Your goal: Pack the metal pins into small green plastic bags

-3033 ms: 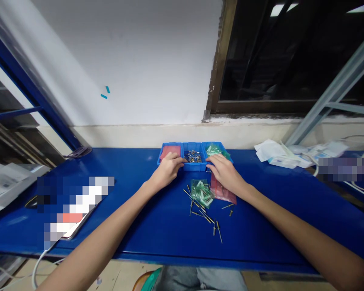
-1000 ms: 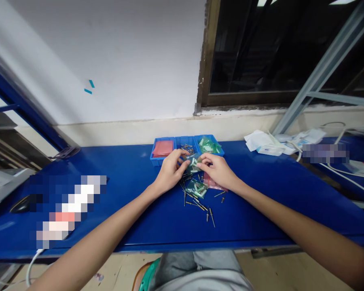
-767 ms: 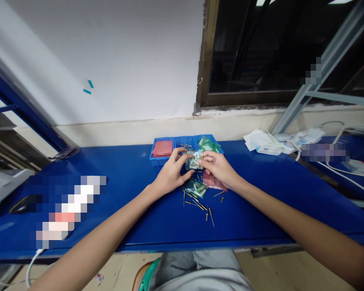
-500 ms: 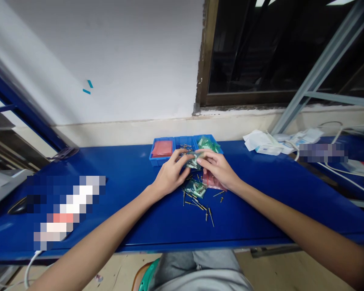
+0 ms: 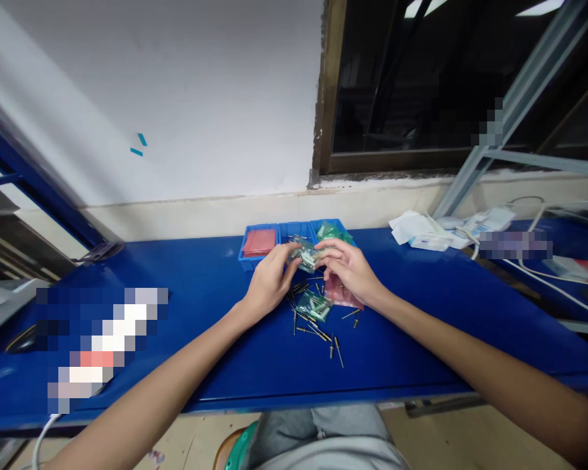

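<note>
Both hands pinch one small clear bag of pins (image 5: 304,255), lifted off the bench (image 5: 215,365) just in front of the blue tray (image 5: 294,230). My left hand (image 5: 268,282) has thumb and fingers closed on the bag's left edge; my right hand (image 5: 351,269) has fingertips closed on its right edge, other fingers curled loosely.

Item, held: bag, greenish, contents pale and short; whether its mouth is open I cannot tell.

Item, below hands: second filled bag (image 5: 313,305), flat on the bench, touching a pink bag (image 5: 342,295) to its right.

Item, loose: pins (image 5: 318,333), scattered near the bench's front, some under the hands.

Item, tray: three compartments; pink bags left, pins middle, green bags (image 5: 330,230) right.

Handling note, my judgement: keep the pinch near the top corners and the bag level, so contents stay put; work above the tray or bench, not past the edge.
</note>
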Motion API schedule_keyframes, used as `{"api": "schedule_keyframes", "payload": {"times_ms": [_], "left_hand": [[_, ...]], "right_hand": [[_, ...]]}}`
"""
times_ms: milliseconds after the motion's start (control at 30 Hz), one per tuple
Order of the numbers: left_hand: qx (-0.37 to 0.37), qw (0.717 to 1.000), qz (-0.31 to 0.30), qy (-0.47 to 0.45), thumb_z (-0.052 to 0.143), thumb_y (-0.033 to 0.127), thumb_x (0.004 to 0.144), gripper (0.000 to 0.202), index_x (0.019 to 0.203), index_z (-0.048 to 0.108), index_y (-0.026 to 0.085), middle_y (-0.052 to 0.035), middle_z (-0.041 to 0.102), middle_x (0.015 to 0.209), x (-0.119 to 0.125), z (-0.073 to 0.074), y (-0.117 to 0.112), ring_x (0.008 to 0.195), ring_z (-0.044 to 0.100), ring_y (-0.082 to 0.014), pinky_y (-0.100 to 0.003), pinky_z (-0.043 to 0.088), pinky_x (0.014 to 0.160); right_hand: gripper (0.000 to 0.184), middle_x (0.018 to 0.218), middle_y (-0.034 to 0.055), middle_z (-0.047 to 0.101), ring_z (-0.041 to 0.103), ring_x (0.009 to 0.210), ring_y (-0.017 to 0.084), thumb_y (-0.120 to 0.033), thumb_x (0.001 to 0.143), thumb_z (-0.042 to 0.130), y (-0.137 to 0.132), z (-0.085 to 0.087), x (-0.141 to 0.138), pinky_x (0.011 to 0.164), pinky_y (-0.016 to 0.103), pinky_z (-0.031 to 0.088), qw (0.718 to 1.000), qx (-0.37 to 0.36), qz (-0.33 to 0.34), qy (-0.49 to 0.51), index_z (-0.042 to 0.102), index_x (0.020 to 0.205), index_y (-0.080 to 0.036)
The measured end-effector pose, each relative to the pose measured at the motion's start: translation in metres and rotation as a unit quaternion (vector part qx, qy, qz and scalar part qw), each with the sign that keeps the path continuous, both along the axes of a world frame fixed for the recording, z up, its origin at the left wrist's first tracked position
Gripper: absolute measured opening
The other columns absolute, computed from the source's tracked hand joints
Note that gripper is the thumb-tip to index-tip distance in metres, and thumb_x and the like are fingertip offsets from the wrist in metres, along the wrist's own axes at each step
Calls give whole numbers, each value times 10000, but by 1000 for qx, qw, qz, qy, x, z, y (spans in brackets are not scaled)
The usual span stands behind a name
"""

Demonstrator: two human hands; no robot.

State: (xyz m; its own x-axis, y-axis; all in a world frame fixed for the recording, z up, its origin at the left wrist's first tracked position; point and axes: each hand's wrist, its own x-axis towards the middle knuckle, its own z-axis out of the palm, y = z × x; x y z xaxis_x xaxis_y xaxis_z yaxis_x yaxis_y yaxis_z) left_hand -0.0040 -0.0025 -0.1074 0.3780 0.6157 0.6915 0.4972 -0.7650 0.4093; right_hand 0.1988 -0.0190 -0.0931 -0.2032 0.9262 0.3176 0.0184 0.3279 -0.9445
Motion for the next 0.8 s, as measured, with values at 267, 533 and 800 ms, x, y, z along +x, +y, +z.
{"api": "schedule_keyframes", "payload": {"times_ms": [267, 533, 800], "left_hand": [[-9, 994, -66, 87, 610, 431, 949, 472, 1322, 478, 173, -104, 632, 1150, -3, 5, -4, 888, 646, -184, -357, 550, 847], [-34, 995, -16, 96, 454, 289, 1022, 364, 1368, 413, 184, -11, 640, 805, -1, -3, -4, 648, 617, -148, -276, 527, 638], [18, 995, -38, 88, 594, 415, 950, 412, 1302, 495, 225, -115, 497, 1221, 0, 3, -6, 928, 616, -188, -377, 584, 827]], "right_hand": [[252, 937, 33, 694, 614, 660, 126, -249, 811, 634, 1, -4, -1, 542, 261, 486, 999, 17, -43, -11, 604, 1057, -204], [190, 751, -5, 597, 570, 658, 131, -380, 865, 644, 2, -4, 2, 593, 276, 481, 992, 64, -80, -72, 595, 809, -205], [302, 1338, 103, 578, 607, 588, 79, -420, 856, 651, -4, 0, -1, 576, 296, 544, 1000, 20, -21, -9, 520, 717, -186]]}}
